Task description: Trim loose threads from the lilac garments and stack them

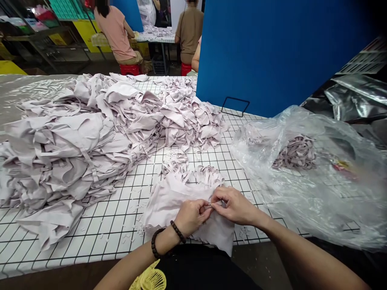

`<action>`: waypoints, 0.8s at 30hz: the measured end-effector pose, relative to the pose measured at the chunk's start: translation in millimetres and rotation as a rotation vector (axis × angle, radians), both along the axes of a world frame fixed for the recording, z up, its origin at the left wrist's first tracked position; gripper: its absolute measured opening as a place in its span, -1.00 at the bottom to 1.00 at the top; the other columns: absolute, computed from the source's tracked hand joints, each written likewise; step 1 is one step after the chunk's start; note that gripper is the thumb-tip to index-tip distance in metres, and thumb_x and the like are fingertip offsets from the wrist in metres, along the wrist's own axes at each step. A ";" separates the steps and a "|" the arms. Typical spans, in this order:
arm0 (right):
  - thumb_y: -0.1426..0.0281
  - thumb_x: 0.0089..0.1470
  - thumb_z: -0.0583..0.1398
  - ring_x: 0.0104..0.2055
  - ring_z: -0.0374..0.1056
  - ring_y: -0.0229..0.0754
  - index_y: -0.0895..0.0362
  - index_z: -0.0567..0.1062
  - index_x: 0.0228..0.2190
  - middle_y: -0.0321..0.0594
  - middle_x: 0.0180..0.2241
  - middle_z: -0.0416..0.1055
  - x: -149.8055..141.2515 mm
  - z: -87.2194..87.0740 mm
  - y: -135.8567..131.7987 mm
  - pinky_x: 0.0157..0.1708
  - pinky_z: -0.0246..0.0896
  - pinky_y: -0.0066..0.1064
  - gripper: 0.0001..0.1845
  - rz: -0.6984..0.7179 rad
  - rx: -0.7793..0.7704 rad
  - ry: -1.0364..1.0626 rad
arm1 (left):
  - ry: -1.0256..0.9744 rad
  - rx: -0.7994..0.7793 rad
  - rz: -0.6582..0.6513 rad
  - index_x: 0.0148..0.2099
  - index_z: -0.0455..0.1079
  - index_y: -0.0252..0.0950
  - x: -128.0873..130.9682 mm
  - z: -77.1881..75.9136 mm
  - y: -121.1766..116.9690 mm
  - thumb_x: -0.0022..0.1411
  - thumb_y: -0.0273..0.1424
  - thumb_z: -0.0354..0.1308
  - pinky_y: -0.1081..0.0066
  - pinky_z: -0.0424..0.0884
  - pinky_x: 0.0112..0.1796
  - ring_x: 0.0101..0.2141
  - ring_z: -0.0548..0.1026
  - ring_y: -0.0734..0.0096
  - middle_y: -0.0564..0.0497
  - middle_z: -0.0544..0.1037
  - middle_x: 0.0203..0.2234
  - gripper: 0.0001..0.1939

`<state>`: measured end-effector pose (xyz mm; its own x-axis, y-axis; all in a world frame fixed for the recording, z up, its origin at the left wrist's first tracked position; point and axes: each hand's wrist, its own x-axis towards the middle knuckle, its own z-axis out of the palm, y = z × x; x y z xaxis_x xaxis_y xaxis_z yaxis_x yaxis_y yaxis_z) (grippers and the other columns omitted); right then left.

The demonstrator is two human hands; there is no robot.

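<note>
My left hand (192, 215), with dark beaded bracelets on its wrist, is closed in a pinch over a pale pinkish-grey fabric piece (169, 201) at the table's front edge. Close against it, my right hand (234, 204) also pinches. Between the two sets of fingertips shows a small pale fabric strip (210, 204); its full shape is hidden by the fingers. The larger fabric piece lies under both hands, and one corner hangs over the edge. Just beyond it sit small bunches of narrow fabric strips (208, 176).
A large heap of pale fabric pieces (69, 145) covers the left, with another heap (190, 117) behind. Small scraps dot the gridded tabletop (99, 229). At right lies a clear plastic bag (305, 201) over bundled strips. A blue panel (266, 52) stands behind; people sit beyond.
</note>
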<state>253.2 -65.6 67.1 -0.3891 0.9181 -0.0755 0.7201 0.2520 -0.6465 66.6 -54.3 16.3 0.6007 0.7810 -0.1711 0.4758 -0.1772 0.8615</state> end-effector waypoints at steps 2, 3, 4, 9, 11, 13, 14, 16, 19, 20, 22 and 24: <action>0.45 0.01 0.17 -0.37 0.28 -0.26 0.13 0.44 -0.44 -0.30 -0.42 0.41 -0.4 -0.4 0.3 -0.27 0.08 -0.39 -0.97 0.009 0.008 -0.025 | -0.002 0.006 0.003 -0.24 0.47 -0.27 -0.1 -1.1 -0.2 0.20 -0.29 0.06 0.58 0.24 -0.50 -0.59 0.38 0.55 0.11 0.48 -0.63 -0.78; 0.45 0.01 0.17 -0.36 0.28 -0.26 0.13 0.43 -0.44 -0.30 -0.42 0.41 -0.5 -0.5 0.5 -0.27 0.07 -0.38 -0.97 0.013 0.010 -0.035 | -0.002 0.011 0.003 -0.24 0.47 -0.27 -0.2 -1.7 -0.3 0.20 -0.29 0.06 0.58 0.24 -0.50 -0.59 0.38 0.55 0.11 0.48 -0.63 -0.78; 0.45 0.01 0.16 -0.37 0.28 -0.26 0.13 0.43 -0.44 -0.30 -0.42 0.41 -0.7 -0.5 0.8 -0.26 0.07 -0.38 -0.97 0.017 0.010 -0.045 | -0.001 0.017 0.004 -0.25 0.47 -0.27 -0.2 -2.2 -0.4 0.20 -0.29 0.06 0.58 0.23 -0.50 -0.59 0.38 0.55 0.11 0.48 -0.63 -0.78; 0.46 0.02 0.16 -0.37 0.27 -0.27 0.13 0.41 -0.45 -0.32 -0.42 0.40 -1.0 0.3 1.2 -0.27 0.04 -0.39 -0.97 0.018 0.012 -0.061 | 0.000 0.031 0.005 -0.25 0.47 -0.27 -0.4 -3.6 -0.5 0.20 -0.29 0.06 0.58 0.23 -0.50 -0.59 0.38 0.55 0.11 0.48 -0.63 -0.78; 0.46 0.02 0.15 -0.36 0.28 -0.27 0.12 0.41 -0.44 -0.32 -0.42 0.41 -1.2 0.6 0.7 -0.26 0.04 -0.39 -0.96 0.019 0.012 -0.057 | 0.001 0.030 0.007 -0.25 0.47 -0.27 -0.5 -3.3 -0.7 0.20 -0.30 0.06 0.58 0.23 -0.50 -0.59 0.39 0.55 0.11 0.49 -0.63 -0.79; 0.45 0.03 0.15 -0.36 0.28 -0.26 0.13 0.42 -0.44 -0.31 -0.42 0.41 -1.6 0.9 0.2 -0.26 0.03 -0.39 -0.96 0.027 0.006 -0.063 | 0.002 0.030 0.007 -0.26 0.47 -0.28 -0.6 -3.0 -0.9 0.20 -0.30 0.06 0.58 0.23 -0.51 -0.59 0.39 0.56 0.11 0.49 -0.63 -0.79; 0.45 0.03 0.15 -0.36 0.28 -0.26 0.13 0.42 -0.44 -0.31 -0.42 0.41 -2.0 1.2 0.0 -0.26 0.02 -0.39 -0.96 0.032 0.003 -0.069 | 0.002 0.029 0.007 -0.27 0.47 -0.28 -0.5 -2.8 -1.0 0.20 -0.30 0.06 0.58 0.23 -0.51 -0.59 0.38 0.56 0.11 0.49 -0.63 -0.79; 0.44 0.03 0.14 -0.36 0.28 -0.26 0.13 0.41 -0.44 -0.31 -0.42 0.41 -2.8 2.0 0.1 -0.27 0.01 -0.39 -0.95 0.036 -0.002 -0.086 | 0.003 0.025 0.006 -0.27 0.47 -0.28 -0.3 -2.9 -1.2 0.20 -0.30 0.06 0.58 0.23 -0.50 -0.59 0.39 0.55 0.10 0.49 -0.63 -0.79; 0.44 0.04 0.13 -0.37 0.27 -0.27 0.13 0.40 -0.46 -0.31 -0.42 0.40 -3.6 4.3 0.9 -0.29 -0.02 -0.39 -0.93 0.043 -0.006 -0.113 | 0.002 0.017 0.011 -0.28 0.47 -0.28 0.2 -3.5 -1.1 0.19 -0.30 0.07 0.58 0.24 -0.50 -0.58 0.40 0.54 0.10 0.50 -0.62 -0.79; 0.44 0.05 0.12 -0.37 0.27 -0.27 0.13 0.39 -0.46 -0.30 -0.42 0.40 -3.6 5.5 1.1 -0.29 -0.03 -0.39 -0.92 0.049 -0.006 -0.124 | 0.001 0.016 0.013 -0.28 0.47 -0.28 0.3 -3.8 -1.1 0.19 -0.30 0.07 0.58 0.24 -0.49 -0.58 0.40 0.54 0.10 0.50 -0.63 -0.80; 0.44 0.05 0.11 -0.38 0.25 -0.27 0.14 0.38 -0.47 -0.30 -0.43 0.39 -3.4 8.3 1.3 -0.31 -0.05 -0.39 -0.91 0.067 -0.001 -0.155 | -0.002 0.017 0.015 -0.28 0.48 -0.27 0.7 -4.2 -1.1 0.19 -0.30 0.07 0.58 0.24 -0.49 -0.58 0.40 0.55 0.10 0.50 -0.63 -0.80; 0.44 0.06 0.10 -0.38 0.25 -0.27 0.14 0.37 -0.48 -0.30 -0.43 0.39 -3.0 11.6 1.2 -0.32 -0.07 -0.38 -0.90 0.096 0.013 -0.201 | 0.000 0.020 0.017 -0.28 0.48 -0.26 0.9 -4.2 -1.2 0.19 -0.29 0.07 0.59 0.24 -0.49 -0.58 0.39 0.55 0.11 0.50 -0.62 -0.79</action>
